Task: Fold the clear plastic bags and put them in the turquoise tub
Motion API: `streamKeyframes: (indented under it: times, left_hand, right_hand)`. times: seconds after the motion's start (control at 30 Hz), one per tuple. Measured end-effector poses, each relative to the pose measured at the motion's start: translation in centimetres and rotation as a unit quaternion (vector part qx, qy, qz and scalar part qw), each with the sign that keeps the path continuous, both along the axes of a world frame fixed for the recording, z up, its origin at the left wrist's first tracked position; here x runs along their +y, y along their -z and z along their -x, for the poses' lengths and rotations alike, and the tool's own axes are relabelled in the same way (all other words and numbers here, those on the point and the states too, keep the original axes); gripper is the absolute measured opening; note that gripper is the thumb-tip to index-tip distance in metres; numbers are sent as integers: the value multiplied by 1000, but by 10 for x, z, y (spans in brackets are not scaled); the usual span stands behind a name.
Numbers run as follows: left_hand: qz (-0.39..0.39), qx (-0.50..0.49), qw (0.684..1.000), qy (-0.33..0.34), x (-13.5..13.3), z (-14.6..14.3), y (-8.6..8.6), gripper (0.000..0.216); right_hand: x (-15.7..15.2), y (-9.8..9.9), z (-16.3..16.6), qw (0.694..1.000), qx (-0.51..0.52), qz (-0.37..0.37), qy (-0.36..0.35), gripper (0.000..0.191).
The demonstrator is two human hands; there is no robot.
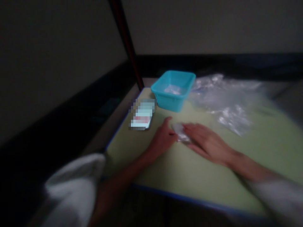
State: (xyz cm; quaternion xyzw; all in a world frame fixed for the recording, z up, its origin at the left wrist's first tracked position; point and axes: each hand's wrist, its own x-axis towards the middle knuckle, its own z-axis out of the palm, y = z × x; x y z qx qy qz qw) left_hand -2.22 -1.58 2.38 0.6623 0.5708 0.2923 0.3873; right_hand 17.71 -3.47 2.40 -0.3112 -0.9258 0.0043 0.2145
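Both of my hands rest on a pale green table (194, 176) with a blue edge. Between them lies a small clear plastic packet (180, 131). My left hand (162, 138) is closed at the packet's left end, thumb and fingers pinching it. My right hand (205, 142) lies over its right side with the fingers stretched out and pressed together on it. The picture is dim and blurred, so the packet's contents do not show.
A turquoise plastic tub (174, 90) stands at the back of the table with something whitish inside. A pile of crumpled clear plastic bags (227, 101) lies to its right. A phone (142, 115) lies left of the tub. A dark pole (127, 44) rises behind.
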Motion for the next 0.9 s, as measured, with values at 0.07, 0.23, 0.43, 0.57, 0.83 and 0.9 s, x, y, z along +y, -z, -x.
streamKeyframes:
  times: [0.07, 0.23, 0.43, 0.57, 0.83, 0.9]
  left_hand:
    - [0, 1, 1000, -1, 1, 1, 2, 79]
    - [5, -2, 1000, 0, 1, 2, 2, 82]
    - [15, 4, 1000, -2, 3, 2, -1, 83]
    - [37, -10, 999, 17, 1, 7, -3, 85]
    - [-249, 204, 939, 120, -30, 9, -1, 47]
    - [-285, 266, 903, 180, -35, 7, 3, 51]
  right_hand:
    - [1, 4, 2, 999, -38, 13, 1, 54]
    - [7, 12, 3, 996, -83, 42, -9, 66]
    - [13, 16, 3, 992, -103, 78, -11, 70]
    - [14, 17, 4, 989, -114, 89, -11, 71]
    - [13, 19, 3, 996, -77, 53, -11, 73]
    - [13, 20, 3, 996, -75, 46, -6, 75]
